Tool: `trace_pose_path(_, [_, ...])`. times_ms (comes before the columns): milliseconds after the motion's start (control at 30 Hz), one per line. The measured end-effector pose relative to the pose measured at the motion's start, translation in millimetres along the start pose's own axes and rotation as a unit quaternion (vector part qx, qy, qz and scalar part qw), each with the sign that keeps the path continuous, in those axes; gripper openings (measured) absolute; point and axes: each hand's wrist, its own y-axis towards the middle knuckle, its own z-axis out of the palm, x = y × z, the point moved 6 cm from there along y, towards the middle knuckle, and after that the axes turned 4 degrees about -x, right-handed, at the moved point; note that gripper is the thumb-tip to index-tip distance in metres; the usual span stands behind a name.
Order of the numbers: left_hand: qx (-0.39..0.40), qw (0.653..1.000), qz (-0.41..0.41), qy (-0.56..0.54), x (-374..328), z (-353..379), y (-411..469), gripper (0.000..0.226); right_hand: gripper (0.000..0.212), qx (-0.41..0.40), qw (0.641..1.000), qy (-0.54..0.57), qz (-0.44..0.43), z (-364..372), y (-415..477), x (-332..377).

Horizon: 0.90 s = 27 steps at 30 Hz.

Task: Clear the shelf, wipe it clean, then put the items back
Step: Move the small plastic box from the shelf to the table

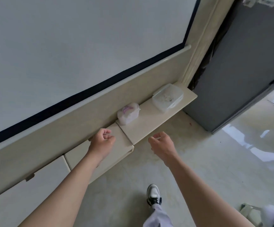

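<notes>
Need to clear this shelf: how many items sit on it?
2. A clear lidded plastic box near the far end of the cream shelf; a translucent tub with pink contents by the wall, nearer the camera. None seem hidden.

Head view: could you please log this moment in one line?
shelf: uncleared | plastic bag, clear box on it | left hand, right hand: empty

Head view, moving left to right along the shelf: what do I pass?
left hand → white pack → clear box
</notes>
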Motion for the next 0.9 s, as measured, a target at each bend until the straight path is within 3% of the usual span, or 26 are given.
trace_pose_path(100, [-0.020, 0.999, -0.027, -0.026, -9, 35, 48, 0.043, 0.042, 0.039, 0.999, 0.007, 0.007, 20, 80, 3])
trace_pose_path(233, [-0.078, 0.990, -0.089, -0.083, -6, 76, 116, 0.028, 0.054, 0.108, 0.994, -0.015, 0.022, 60, 170, 10])
trace_pose_path(400, [-0.130, 0.974, -0.146, -0.112, 6, 103, 185, 0.039, 0.077, 0.154, 0.987, -0.044, 0.015, 102, 248, 22])
trace_pose_path(533, [-0.103, 0.985, -0.125, -0.067, 20, 113, 216, 0.061, 0.083, 0.173, 0.984, -0.039, 0.028, 126, 281, 28])
trace_pose_path(667, [-0.070, 0.993, -0.094, -0.019, 26, 121, 232, 0.067, 0.071, 0.185, 0.982, -0.023, 0.029, 144, 292, 25])
trace_pose_path(800, [-0.074, 0.994, -0.076, 0.034, 26, 127, 238, 0.086, 0.051, 0.168, 0.985, 0.019, 0.039, 144, 290, 23])
trace_pose_path(900, [-0.063, 0.992, -0.049, 0.101, 21, 129, 237, 0.101, 0.046, 0.163, 0.985, 0.034, 0.053, 143, 288, 18])
